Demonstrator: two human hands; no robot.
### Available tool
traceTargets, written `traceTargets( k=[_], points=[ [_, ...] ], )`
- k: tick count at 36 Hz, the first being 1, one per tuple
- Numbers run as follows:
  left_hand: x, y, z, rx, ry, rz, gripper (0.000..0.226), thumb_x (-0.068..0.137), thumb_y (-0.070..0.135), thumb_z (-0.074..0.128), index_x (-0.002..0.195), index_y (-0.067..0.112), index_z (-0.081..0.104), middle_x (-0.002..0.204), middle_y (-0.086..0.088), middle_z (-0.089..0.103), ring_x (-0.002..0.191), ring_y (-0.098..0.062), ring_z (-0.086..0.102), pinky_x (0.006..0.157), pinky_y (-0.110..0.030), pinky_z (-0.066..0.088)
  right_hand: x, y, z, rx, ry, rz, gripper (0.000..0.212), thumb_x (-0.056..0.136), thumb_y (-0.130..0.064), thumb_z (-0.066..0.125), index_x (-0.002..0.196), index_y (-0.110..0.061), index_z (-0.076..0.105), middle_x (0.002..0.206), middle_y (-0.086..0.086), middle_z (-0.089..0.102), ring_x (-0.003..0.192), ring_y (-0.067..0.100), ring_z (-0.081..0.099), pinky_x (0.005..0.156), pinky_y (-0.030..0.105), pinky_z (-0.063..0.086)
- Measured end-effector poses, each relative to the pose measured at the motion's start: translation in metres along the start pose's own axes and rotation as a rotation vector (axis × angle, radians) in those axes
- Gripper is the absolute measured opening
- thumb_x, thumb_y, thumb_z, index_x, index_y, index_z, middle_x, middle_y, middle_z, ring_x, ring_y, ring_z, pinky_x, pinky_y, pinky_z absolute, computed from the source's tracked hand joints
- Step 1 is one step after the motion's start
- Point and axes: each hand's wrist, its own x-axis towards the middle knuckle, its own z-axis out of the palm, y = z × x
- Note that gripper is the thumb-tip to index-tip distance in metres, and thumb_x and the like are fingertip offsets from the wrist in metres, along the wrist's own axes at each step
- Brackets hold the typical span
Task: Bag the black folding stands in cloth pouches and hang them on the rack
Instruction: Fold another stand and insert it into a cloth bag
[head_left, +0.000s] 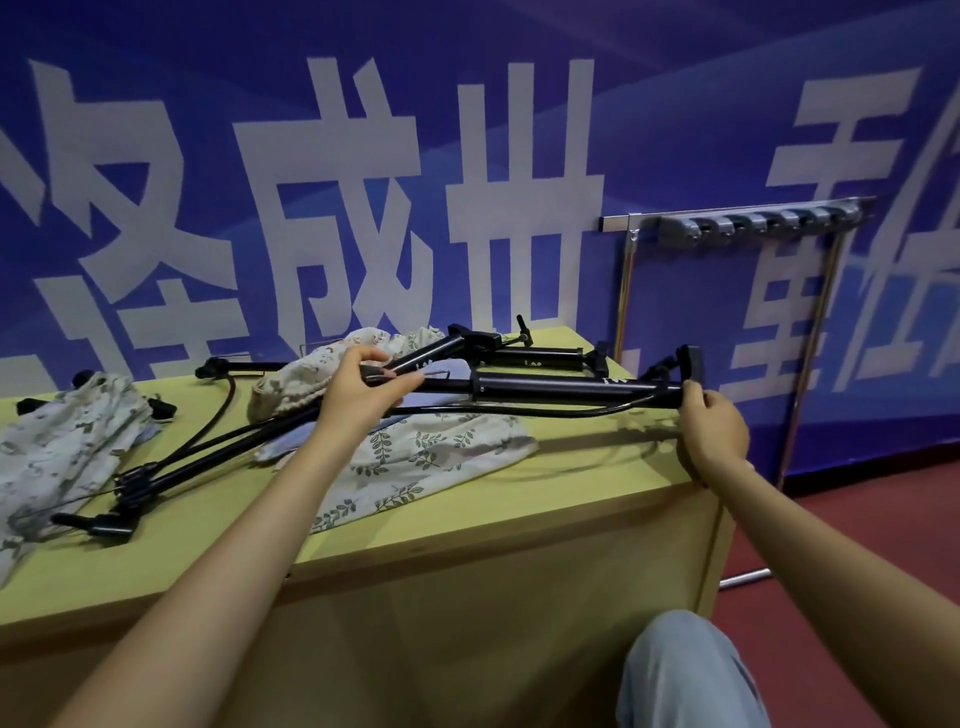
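Observation:
A long black folding stand (561, 388) lies across the right half of the yellow-green table (467, 514). My right hand (714, 431) grips its right end near the table's corner. My left hand (361, 387) holds the stand's thinner left section above a leaf-print cloth pouch (415, 457). A second black stand (524, 356) rests behind it. A third stand (171, 467) with splayed legs lies to the left. Another floral pouch (57, 452) is spread at the far left, partly over a black part. A chrome rack with grey hooks (758, 226) stands at the right against the wall.
A blue banner wall with large white characters (363, 182) rises directly behind the table. Red floor (857, 530) shows to the right beside the rack's legs. My knee in light trousers (685, 670) is below the table's front panel.

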Motion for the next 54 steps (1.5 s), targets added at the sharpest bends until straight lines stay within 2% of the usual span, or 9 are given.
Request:
traceTargets(
  k=[21, 27, 31, 35, 38, 41, 46, 49, 54],
  points=[
    [0.008, 0.013, 0.096, 0.102, 0.045, 0.065, 0.030, 0.104, 0.027, 0.031, 0.116, 0.019, 0.057, 0.089, 0.007, 0.056, 0.080, -0.011, 0.053, 0.070, -0.032, 0.042, 0.004, 0.004, 0.004, 0.053, 0.006, 0.009, 0.040, 0.101, -0.041, 0.037, 0.092, -0.010, 0.060, 0.077, 0.003, 0.058, 0.073, 0.020, 0.054, 0.067, 0.034, 0.039],
    [0.011, 0.010, 0.096, 0.102, 0.032, 0.033, 0.031, 0.101, 0.025, 0.033, 0.111, 0.020, 0.063, 0.098, 0.004, 0.061, 0.096, -0.024, 0.060, 0.085, -0.044, 0.050, 0.006, 0.006, 0.004, 0.059, -0.005, 0.017, 0.040, 0.101, -0.042, 0.038, 0.092, -0.011, 0.061, 0.079, 0.004, 0.061, 0.075, 0.021, 0.057, 0.070, 0.036, 0.044],
    [0.017, 0.003, 0.086, 0.074, -0.060, -0.091, 0.030, 0.095, 0.029, 0.045, 0.093, 0.020, 0.074, 0.091, -0.007, 0.070, 0.087, -0.033, 0.066, 0.083, -0.048, 0.055, 0.004, 0.005, 0.002, 0.091, -0.003, -0.002, 0.037, 0.101, -0.041, 0.041, 0.088, -0.013, 0.060, 0.076, 0.002, 0.059, 0.070, 0.015, 0.053, 0.063, 0.032, 0.038],
    [0.029, -0.003, 0.076, 0.328, -0.156, -0.251, 0.038, 0.097, 0.035, 0.047, 0.125, 0.014, 0.060, 0.093, -0.010, 0.059, 0.078, -0.024, 0.053, 0.067, -0.031, 0.038, 0.004, 0.005, -0.003, 0.317, -0.083, -0.007, 0.034, 0.098, -0.038, 0.050, 0.086, -0.009, 0.061, 0.070, 0.004, 0.054, 0.065, 0.017, 0.049, 0.059, 0.033, 0.037],
    [0.037, 0.001, 0.067, 0.451, -0.225, -0.265, 0.033, 0.097, 0.040, 0.046, 0.115, 0.015, 0.058, 0.096, -0.013, 0.059, 0.083, -0.023, 0.053, 0.073, -0.029, 0.038, 0.003, 0.005, -0.009, 0.578, -0.201, -0.006, 0.023, 0.097, -0.029, 0.055, 0.086, -0.010, 0.058, 0.066, 0.003, 0.050, 0.056, 0.015, 0.044, 0.049, 0.029, 0.036],
    [0.031, 0.021, 0.059, 0.430, -0.463, -0.249, 0.034, 0.100, 0.038, 0.041, 0.106, 0.011, 0.060, 0.092, -0.015, 0.069, 0.074, -0.022, 0.065, 0.072, -0.030, 0.050, 0.006, 0.004, -0.016, 0.660, -0.214, -0.036, 0.021, 0.098, -0.026, 0.053, 0.084, -0.011, 0.058, 0.068, 0.004, 0.051, 0.058, 0.016, 0.044, 0.050, 0.027, 0.035],
    [0.000, 0.066, 0.065, 0.453, -0.866, -0.192, 0.056, 0.104, 0.044, 0.029, 0.096, 0.002, 0.064, 0.079, -0.006, 0.075, 0.067, -0.017, 0.070, 0.068, -0.028, 0.057, 0.011, -0.032, -0.021, 0.769, -0.259, -0.125, 0.046, 0.082, -0.058, 0.057, 0.086, -0.012, 0.062, 0.063, 0.000, 0.053, 0.051, 0.011, 0.045, 0.045, 0.023, 0.035],
    [-0.013, 0.082, 0.085, 0.328, -0.850, -0.161, 0.049, 0.105, 0.037, 0.033, 0.081, 0.005, 0.061, 0.064, -0.002, 0.063, 0.053, -0.007, 0.061, 0.055, -0.016, 0.048, 0.010, -0.070, -0.012, 0.686, -0.252, -0.248, 0.030, 0.091, -0.038, 0.063, 0.078, -0.011, 0.062, 0.060, 0.002, 0.051, 0.050, 0.012, 0.044, 0.045, 0.025, 0.032],
    [-0.019, 0.083, 0.102, -0.158, -0.847, -0.344, 0.067, 0.102, 0.053, 0.022, 0.123, -0.003, 0.052, 0.070, -0.009, 0.056, 0.056, -0.022, 0.055, 0.053, -0.027, 0.048, 0.005, -0.118, 0.003, 0.527, -0.229, -0.395, 0.047, 0.082, -0.055, 0.063, 0.075, -0.008, 0.064, 0.057, -0.005, 0.055, 0.056, 0.013, 0.051, 0.054, 0.031, 0.040]
  ],
)
